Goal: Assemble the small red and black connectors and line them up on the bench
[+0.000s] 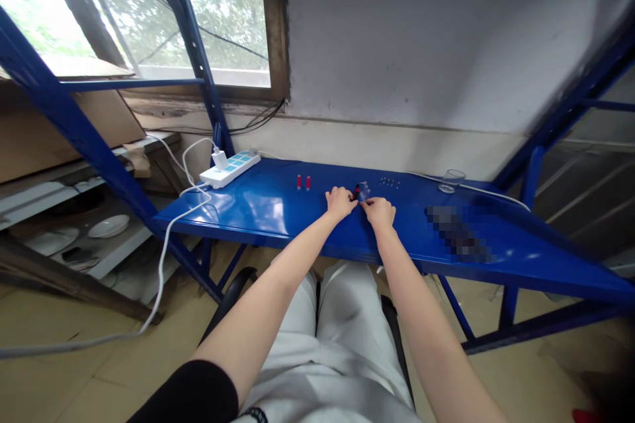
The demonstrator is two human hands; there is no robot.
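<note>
My left hand (340, 203) and my right hand (380, 213) meet over the middle of the blue table, fingertips bent inward and almost touching. In my left fingertips is a small dark-and-red piece (356, 191). Close against it, at my right fingertips, is a clear, bluish small piece (364, 192); what exactly the right fingers pinch is too small to tell. Left of my hands, two small red-topped pieces (303, 182) stand side by side. Behind my right hand, several tiny pale bits (389, 182) lie in rows.
A white power strip (231, 170) with a plugged-in adapter sits at the table's left end, its cable hanging over the edge. At the right are a clear glass (452, 182) and a blurred-out dark object (457, 232). Blue frame posts (191, 33) rise at both sides.
</note>
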